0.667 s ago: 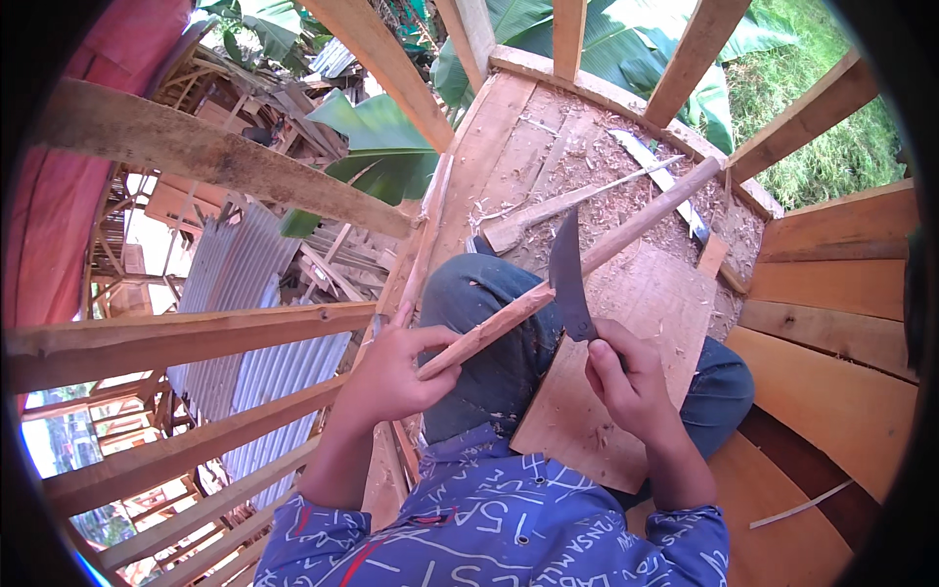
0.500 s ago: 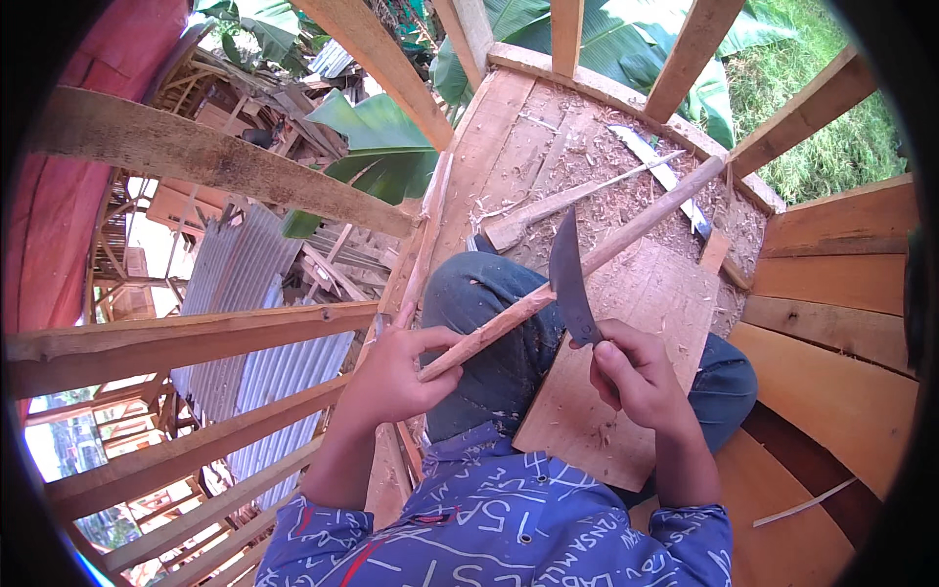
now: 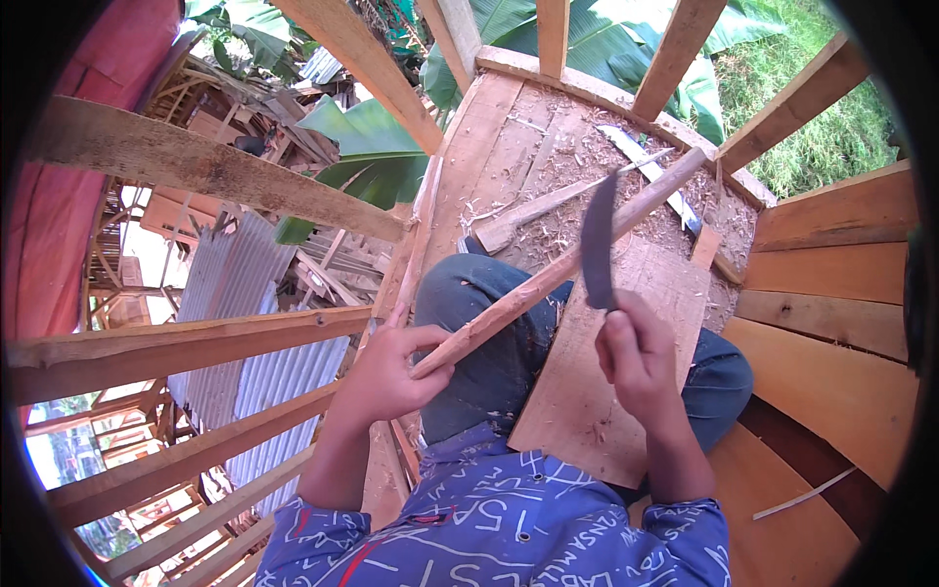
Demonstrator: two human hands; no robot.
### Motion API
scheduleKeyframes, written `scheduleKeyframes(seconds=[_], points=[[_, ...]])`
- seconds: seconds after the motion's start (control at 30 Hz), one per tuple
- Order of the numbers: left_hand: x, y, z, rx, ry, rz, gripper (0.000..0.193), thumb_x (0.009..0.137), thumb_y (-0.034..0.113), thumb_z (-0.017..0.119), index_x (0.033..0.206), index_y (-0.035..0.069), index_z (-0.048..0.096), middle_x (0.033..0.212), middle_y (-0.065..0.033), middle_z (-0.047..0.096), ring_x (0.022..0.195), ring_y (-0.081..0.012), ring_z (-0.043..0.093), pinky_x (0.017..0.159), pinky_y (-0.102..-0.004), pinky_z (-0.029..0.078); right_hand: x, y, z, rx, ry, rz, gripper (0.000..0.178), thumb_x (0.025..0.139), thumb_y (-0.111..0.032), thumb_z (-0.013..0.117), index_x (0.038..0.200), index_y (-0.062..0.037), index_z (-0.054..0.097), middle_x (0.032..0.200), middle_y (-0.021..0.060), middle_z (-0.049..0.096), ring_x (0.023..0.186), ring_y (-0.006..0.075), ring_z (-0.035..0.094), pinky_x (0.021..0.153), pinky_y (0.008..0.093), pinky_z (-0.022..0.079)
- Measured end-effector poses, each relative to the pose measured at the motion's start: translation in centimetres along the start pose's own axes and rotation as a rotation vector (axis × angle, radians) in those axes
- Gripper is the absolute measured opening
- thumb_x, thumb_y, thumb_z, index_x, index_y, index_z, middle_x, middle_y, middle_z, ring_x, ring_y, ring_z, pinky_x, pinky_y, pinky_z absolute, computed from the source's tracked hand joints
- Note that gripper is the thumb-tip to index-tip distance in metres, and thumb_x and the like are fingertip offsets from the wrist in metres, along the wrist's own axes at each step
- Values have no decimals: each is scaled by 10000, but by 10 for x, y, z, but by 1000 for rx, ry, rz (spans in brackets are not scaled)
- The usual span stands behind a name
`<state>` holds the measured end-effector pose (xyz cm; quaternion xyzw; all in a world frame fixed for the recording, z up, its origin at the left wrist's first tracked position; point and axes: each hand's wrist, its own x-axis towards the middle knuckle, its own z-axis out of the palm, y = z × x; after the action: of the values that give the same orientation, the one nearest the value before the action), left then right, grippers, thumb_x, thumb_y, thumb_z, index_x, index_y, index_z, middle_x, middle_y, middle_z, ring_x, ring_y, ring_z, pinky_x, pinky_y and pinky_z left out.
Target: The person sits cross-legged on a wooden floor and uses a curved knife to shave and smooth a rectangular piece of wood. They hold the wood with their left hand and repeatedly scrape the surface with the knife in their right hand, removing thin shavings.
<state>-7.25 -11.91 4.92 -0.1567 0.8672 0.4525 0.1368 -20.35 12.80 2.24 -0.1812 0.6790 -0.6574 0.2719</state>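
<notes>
Dark grey in the head view, the knife [image 3: 597, 240] has shifted up along the stick [image 3: 504, 311], farther from the left hand [image 3: 396, 370]; contact is unclear, so this is probably between strokes. The right hand [image 3: 638, 354] clamps its handle; the left grips the stick's lower end. Right of the stick lies a board [image 3: 597, 382].
</notes>
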Motion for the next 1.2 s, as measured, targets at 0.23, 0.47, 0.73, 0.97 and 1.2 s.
scheduleKeyframes(seconds=[0.23,0.47,0.73,0.97,1.2], points=[[-5,-4,4,-20,29,10,198,734,148,654,912,77,702,817,-74,711,822,-308,672,1151,-622,135,-7,-4,4,-12,-410,208,236,995,-137,485,1144,-2,609,635,27,530,597,84,524,560,269,427],[-3,-1,1,-26,29,5,226,704,118,654,917,63,705,735,-73,687,768,-286,669,1159,-600,133,-14,-4,5,139,-219,105,260,1026,-197,425,1084,3,580,564,-20,478,454,38,439,433,204,339],[-1,0,5,-20,33,16,231,693,121,658,914,73,703,687,-66,664,730,-283,659,1160,-597,141,-15,13,-1,-263,-166,-91,209,1003,-115,465,1105,23,584,581,-24,485,504,40,453,464,219,334],[-5,-1,4,-11,40,31,263,675,135,680,930,74,704,723,-76,674,743,-294,655,1160,-599,146,-14,4,-6,-56,13,40,229,995,-106,477,1140,26,596,577,-20,472,493,48,446,482,214,352],[-7,-5,5,-6,24,19,291,671,135,682,953,72,705,772,-67,686,790,-300,658,1162,-593,146,-12,2,-10,240,105,71,228,1001,-111,467,1131,28,592,596,-5,503,501,54,471,472,225,357]])
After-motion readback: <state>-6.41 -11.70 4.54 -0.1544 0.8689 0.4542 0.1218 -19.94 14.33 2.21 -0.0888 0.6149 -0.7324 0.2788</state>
